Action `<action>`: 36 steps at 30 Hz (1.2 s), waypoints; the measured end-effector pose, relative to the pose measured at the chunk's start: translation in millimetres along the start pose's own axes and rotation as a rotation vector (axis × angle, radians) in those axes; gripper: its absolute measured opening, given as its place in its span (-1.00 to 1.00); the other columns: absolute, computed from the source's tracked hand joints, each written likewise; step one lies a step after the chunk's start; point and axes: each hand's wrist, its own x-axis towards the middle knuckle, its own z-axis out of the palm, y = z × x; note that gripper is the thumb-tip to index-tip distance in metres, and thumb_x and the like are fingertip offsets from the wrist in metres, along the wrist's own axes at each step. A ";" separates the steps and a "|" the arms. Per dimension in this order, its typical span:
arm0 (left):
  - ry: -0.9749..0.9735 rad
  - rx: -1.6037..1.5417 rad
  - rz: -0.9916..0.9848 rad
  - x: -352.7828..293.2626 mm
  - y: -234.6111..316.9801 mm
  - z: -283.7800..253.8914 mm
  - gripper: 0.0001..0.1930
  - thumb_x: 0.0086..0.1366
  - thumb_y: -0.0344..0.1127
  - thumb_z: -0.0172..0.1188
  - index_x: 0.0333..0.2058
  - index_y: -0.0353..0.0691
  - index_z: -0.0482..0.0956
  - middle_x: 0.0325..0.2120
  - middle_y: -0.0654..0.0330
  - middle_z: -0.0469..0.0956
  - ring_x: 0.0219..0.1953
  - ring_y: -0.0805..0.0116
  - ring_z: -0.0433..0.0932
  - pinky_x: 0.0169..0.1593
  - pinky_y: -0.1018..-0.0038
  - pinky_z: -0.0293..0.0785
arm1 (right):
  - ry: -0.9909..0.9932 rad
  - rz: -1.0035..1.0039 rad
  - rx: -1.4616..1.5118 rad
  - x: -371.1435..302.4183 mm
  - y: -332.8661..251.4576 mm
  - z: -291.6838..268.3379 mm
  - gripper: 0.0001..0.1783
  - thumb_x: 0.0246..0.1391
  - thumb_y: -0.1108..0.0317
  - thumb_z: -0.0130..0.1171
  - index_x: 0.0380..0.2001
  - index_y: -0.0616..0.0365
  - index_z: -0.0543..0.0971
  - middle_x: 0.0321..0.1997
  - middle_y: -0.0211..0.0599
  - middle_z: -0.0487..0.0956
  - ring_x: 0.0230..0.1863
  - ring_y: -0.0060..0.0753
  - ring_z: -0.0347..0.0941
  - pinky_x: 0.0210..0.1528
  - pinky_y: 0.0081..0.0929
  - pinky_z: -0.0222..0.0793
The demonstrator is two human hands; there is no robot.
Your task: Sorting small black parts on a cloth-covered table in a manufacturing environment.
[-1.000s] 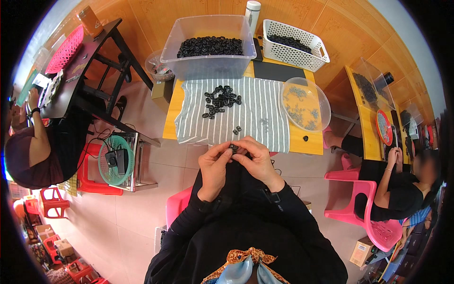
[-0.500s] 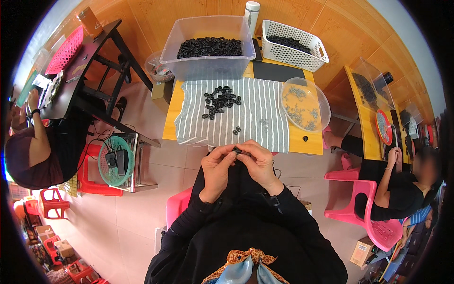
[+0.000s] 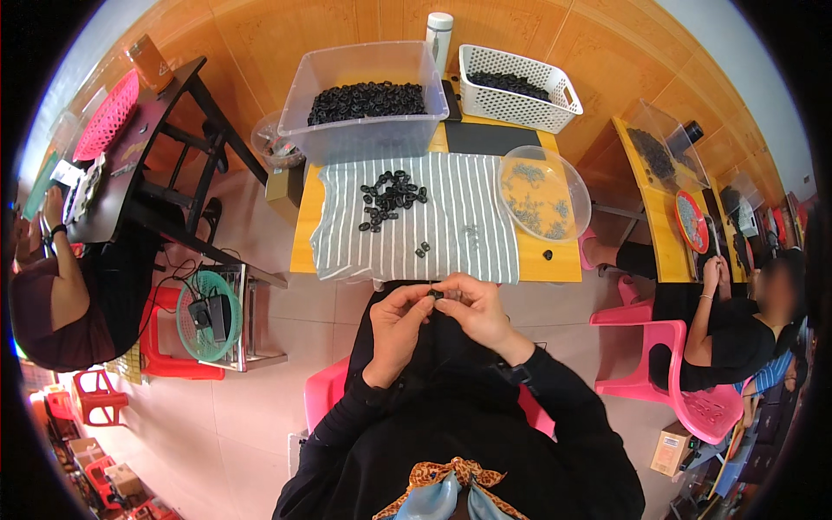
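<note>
Just off the table's front edge, my left hand (image 3: 399,327) and my right hand (image 3: 475,314) meet, both closed in a pinch on one small black plastic piece (image 3: 436,295). Fingertips cover most of it. Beyond them a grey-and-white striped cloth (image 3: 347,251) lies over the table, bearing a loose pile of black pieces (image 3: 392,198). A couple of black pieces (image 3: 422,250) sit apart, nearer to me. Tiny grey parts (image 3: 471,234) are scattered on the cloth at their right. More such small metal-looking parts lie in a round clear tray (image 3: 582,227) at the right.
At the back stand a clear tub (image 3: 368,143) of black pieces, a white perforated basket (image 3: 520,107) and a white bottle (image 3: 439,39). One black piece (image 3: 548,255) lies near the front right edge. People sit at a dark table (image 3: 100,217) left and a yellow table (image 3: 646,186) right.
The view has shifted, so the table sits slightly lower and further left. Both hands stay pinched on the black piece, and the right hand's fingers have moved slightly around it.
</note>
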 end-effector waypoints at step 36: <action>-0.718 0.487 -0.016 -74.4 -3.1 36.4 -0.78 0.06 -0.55 0.27 -0.28 -0.38 0.51 -0.36 0.27 0.49 -0.31 0.58 0.46 -0.22 0.63 0.39 | -0.008 0.187 0.329 -6.7 0.1 16.2 -0.85 0.05 0.47 0.13 -0.29 0.30 0.54 -0.43 -0.31 0.56 -0.42 -0.63 0.45 -0.37 -0.75 0.35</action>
